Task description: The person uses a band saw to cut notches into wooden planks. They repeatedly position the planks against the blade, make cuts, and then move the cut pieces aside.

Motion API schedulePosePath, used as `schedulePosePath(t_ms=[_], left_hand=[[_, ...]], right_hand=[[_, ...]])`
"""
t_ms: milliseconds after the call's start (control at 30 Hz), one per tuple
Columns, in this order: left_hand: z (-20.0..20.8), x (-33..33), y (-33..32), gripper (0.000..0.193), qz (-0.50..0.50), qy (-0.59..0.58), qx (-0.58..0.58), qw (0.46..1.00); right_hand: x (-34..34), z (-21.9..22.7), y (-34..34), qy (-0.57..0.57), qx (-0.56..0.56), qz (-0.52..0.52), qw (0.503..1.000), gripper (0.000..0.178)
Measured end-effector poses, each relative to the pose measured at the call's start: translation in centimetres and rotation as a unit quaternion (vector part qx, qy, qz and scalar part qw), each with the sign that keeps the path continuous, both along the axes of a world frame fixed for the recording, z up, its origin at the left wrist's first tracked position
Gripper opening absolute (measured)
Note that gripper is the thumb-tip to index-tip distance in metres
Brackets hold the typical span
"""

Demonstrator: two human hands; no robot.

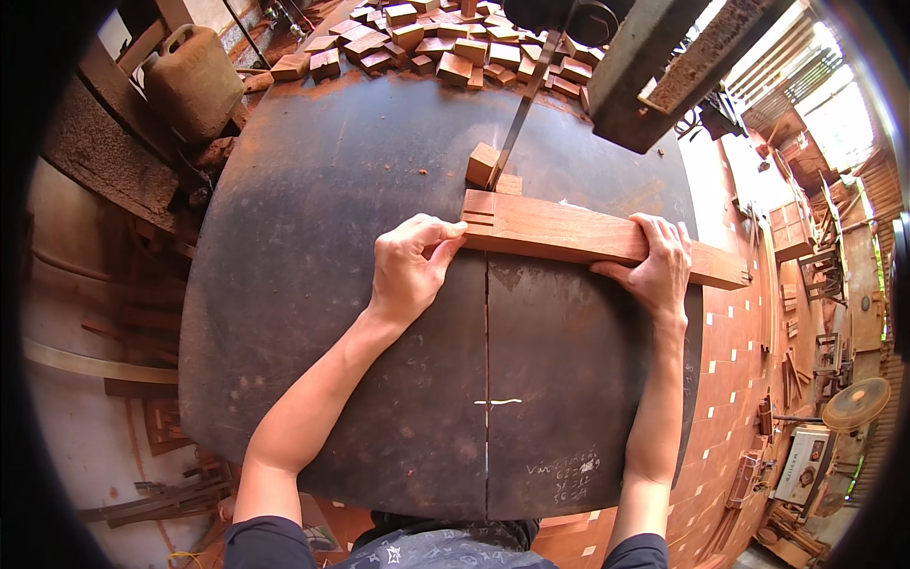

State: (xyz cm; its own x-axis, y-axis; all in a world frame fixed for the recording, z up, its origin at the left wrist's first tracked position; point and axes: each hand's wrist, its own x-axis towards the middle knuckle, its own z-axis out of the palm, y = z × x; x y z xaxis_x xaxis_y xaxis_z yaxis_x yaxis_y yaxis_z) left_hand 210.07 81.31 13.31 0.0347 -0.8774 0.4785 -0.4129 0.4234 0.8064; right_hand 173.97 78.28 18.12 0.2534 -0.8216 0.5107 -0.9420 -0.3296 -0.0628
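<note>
A long reddish-brown wooden board (559,226) lies across the dark metal saw table (313,218), slanting slightly down to the right. Two dark slots are cut at its left end, and notches show at its right end. My left hand (409,266) pinches the left end between thumb and fingers. Farther right, my right hand (661,266) wraps over the board, fingers on the far edge and thumb on the near side. Just beyond the board's left end stands the narrow bandsaw blade (521,119). Two small wood offcuts (482,163) sit against the blade, behind the board.
A heap of cut wooden blocks (455,47) covers the table's far edge. The saw's metal guide arm (654,76) hangs at the far right. A plastic jerrycan (194,85) stands at the far left. On the right are a tiled floor (725,379) and a fan (855,404).
</note>
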Motion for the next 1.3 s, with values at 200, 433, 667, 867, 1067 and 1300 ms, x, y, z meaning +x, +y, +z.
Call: schedulePosePath(t_ms=[200, 433, 667, 867, 1067, 1300], left_hand=[[0.15, 0.03, 0.06, 0.01, 0.001, 0.0, 0.004, 1.0], [-0.1, -0.04, -0.08, 0.01, 0.001, 0.01, -0.008, 1.0], [-0.1, 0.0, -0.09, 0.01, 0.0, 0.004, -0.004, 1.0], [-0.15, 0.0, -0.12, 0.01, 0.004, 0.003, -0.001, 1.0], [0.17, -0.13, -0.06, 0.011, 0.005, 0.004, 0.004, 1.0], [0.14, -0.13, -0.07, 0.01, 0.002, 0.011, 0.001, 1.0]], right_hand=[[0.37, 0.53, -0.22, 0.01, 0.014, -0.019, 1.0, 0.082], [0.05, 0.15, -0.4, 0.01, 0.015, -0.022, 1.0, 0.081], [-0.15, -0.03, -0.47, 0.014, 0.016, -0.024, 0.999, 0.082], [-0.02, 0.09, -0.47, 0.016, 0.007, -0.021, 1.0, 0.083], [-0.16, -0.07, -0.56, 0.021, -0.004, -0.018, 1.0, 0.084], [-0.17, -0.04, -0.62, 0.025, 0.003, -0.022, 0.999, 0.085]])
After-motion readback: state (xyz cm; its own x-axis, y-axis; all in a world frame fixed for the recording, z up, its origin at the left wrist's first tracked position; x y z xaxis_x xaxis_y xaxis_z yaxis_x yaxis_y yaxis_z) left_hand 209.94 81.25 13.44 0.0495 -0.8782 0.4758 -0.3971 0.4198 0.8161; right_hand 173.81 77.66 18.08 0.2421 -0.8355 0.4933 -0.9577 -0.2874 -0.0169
